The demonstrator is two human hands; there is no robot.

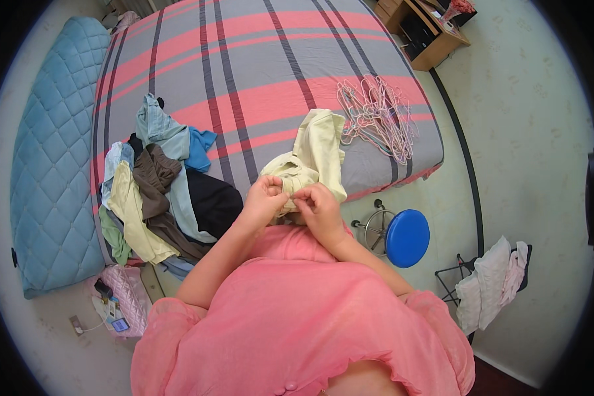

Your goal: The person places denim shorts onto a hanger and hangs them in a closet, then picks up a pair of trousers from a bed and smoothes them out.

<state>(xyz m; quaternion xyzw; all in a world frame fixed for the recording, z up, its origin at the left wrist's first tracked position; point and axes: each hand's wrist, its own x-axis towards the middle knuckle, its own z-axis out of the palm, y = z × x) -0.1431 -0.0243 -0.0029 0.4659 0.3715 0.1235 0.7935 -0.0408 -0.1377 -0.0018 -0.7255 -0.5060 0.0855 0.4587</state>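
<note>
Pale yellow trousers (319, 146) lie over the near edge of the bed, their upper end gathered toward my body. My left hand (265, 197) pinches the cloth at what looks like the waistband, fingers closed. Close beside it, my right hand (315, 206) is also closed in a pinch on the same edge. The fingertips of both hands nearly meet; whether a button or tie is between them is too small to tell. To the left lies a heap of clothes (158, 181) with brown, black, light blue, yellow and green pieces.
A striped bed cover (257, 59) spans the bed. Tangled wire hangers (379, 119) lie at its right. A blue round stool (408, 238) stands on the floor, near a rack with white cloths (485, 284). The blue quilted headboard (56, 165) borders the left.
</note>
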